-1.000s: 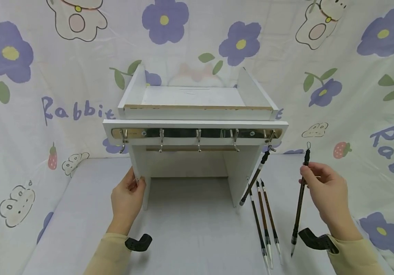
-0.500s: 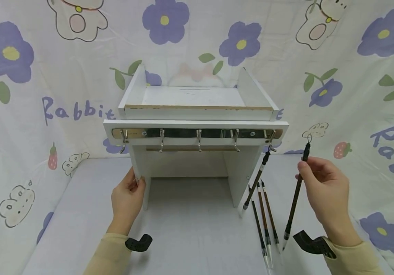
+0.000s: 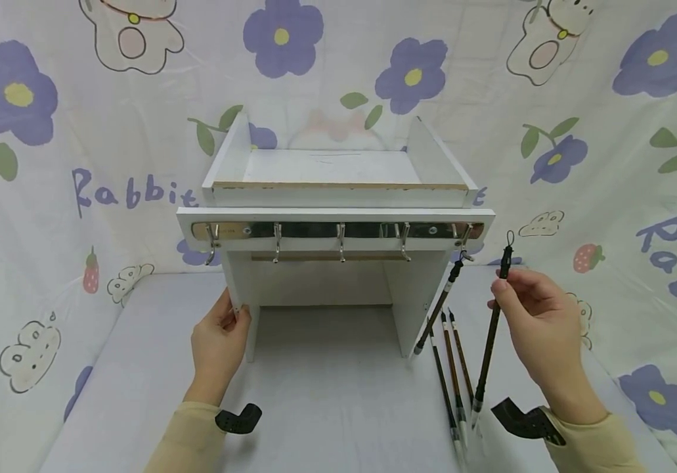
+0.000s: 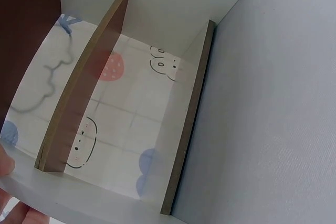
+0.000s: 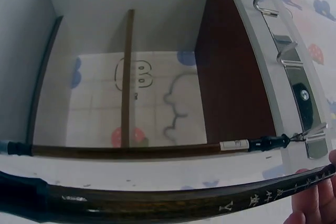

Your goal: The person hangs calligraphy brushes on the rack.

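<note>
My right hand (image 3: 545,338) pinches a dark calligraphy brush (image 3: 489,341) near its upper end, with the wire loop pointing up and the tip down. In the right wrist view, this brush (image 5: 157,203) has light lettering on its handle. Another calligraphy brush (image 3: 437,309) hangs by its loop from the rightmost hook of a metal hook strip (image 3: 314,229). That strip is fixed across the front of a white shelf stand (image 3: 338,197). My left hand (image 3: 218,345) grips the front edge of the stand's left side panel. Its fingertips (image 4: 6,162) show at the panel's edge in the left wrist view.
Several thin brushes (image 3: 453,368) lie on the white tabletop (image 3: 326,407), just right of the stand and partly behind the held brush. The other hooks (image 3: 341,243) bear nothing. A curtain (image 3: 338,72) with flowers and rabbits stands behind.
My right hand has carried its brush to the left and slightly up, closer to the stand. The hanging brush has swung a little. My left hand stays in place.
</note>
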### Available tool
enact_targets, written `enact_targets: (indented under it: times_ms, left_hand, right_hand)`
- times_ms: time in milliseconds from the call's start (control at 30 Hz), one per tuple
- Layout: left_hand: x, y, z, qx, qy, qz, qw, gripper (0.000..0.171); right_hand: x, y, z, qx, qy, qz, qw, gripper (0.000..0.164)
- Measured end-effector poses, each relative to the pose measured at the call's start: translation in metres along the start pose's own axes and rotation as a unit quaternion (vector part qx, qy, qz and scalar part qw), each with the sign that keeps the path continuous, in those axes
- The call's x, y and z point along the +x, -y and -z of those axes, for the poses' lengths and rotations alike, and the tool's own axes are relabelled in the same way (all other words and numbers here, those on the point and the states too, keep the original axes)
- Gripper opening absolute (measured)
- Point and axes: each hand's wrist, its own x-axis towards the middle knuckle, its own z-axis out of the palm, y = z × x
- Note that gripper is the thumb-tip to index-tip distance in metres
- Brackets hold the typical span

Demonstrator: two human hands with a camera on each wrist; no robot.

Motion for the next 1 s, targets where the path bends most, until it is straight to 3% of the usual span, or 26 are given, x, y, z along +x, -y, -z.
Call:
enact_targets:
  times_ms: [233, 633, 900, 1000]
  left_hand:
    - [0.000, 0.000, 0.001, 0.001, -0.002, 0.001, 1.0000, 0.047]
    - [-0.002, 0.001, 0.000, -0.010, 0.003, 0.010, 0.9999, 0.047]
    - [-0.001, 0.000, 0.000, -0.012, 0.003, 0.004, 0.9999, 0.046]
    - [-0.001, 0.001, 0.000, -0.013, 0.001, -0.001, 0.9999, 0.046]
  right_hand:
    - [-0.001, 0.003, -0.006, 0.055, 0.027, 0.020, 0.998, 0.017]
    - [-0.003, 0.007, -0.021, -0.007, 0.028, 0.103, 0.994, 0.018]
    - [-0.008, 0.040, -0.034, -0.040, 0.030, 0.152, 0.987, 0.019]
    - [-0.009, 0.042, -0.039, -0.039, 0.030, 0.177, 0.983, 0.021]
